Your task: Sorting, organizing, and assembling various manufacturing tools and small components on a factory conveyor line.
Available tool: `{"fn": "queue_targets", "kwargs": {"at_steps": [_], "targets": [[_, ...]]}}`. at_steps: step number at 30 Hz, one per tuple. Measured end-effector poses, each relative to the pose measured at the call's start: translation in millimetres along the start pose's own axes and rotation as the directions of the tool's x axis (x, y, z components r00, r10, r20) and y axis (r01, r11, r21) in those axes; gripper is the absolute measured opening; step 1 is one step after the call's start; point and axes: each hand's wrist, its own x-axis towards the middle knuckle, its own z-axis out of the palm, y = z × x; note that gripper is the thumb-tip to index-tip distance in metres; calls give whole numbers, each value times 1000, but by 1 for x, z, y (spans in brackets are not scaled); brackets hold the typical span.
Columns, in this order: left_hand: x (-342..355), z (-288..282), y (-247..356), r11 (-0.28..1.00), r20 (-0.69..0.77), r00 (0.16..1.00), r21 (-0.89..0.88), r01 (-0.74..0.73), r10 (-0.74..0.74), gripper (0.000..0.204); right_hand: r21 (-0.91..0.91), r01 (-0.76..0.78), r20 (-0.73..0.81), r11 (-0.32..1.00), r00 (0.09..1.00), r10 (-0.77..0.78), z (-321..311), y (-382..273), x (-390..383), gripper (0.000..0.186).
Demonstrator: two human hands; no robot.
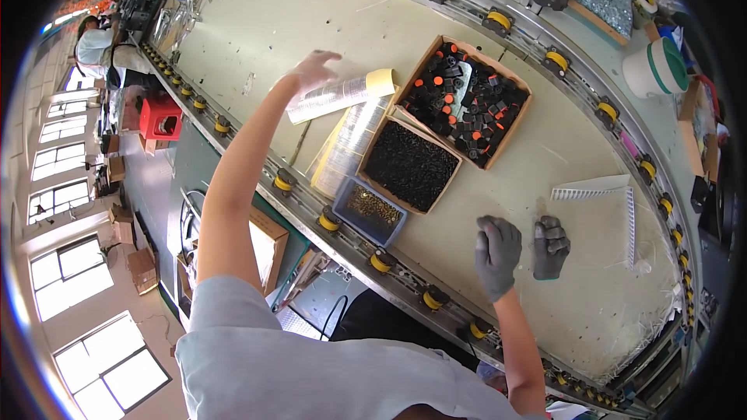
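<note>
My bare left hand (317, 71), slightly blurred, is raised with fingers apart over the table, beside a curled printed sheet (331, 101) with a yellow end. More yellow-edged sheets (348, 152) lie under it. My right hand (498, 253), in a grey glove, has its fingers curled, their undersides hidden. Just right of it lies a separate grey glove (551, 249). Between my hands stand a cardboard box of black and orange caps (451, 101), a box of small black parts (405, 163) and a blue bin of small brass-coloured pieces (366, 208).
Rails with yellow rollers (556, 61) edge the table (257, 39). Folded white strips (591, 190) lie at the right. A white bucket (646, 70) stands beyond the far rail. At the left are a red stool (159, 117) and another person (97, 50).
</note>
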Motion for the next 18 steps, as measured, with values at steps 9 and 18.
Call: {"fn": "queue_targets", "kwargs": {"at_steps": [9,18], "targets": [[-45,60,-16,864,-77,991,487,131,-108,70,46,-66,44,997,997,64,-25,-6,-70,15],[-107,86,15,615,-301,901,659,433,-312,47,192,-5,-65,981,998,18,-41,-12,-112,18]]}}
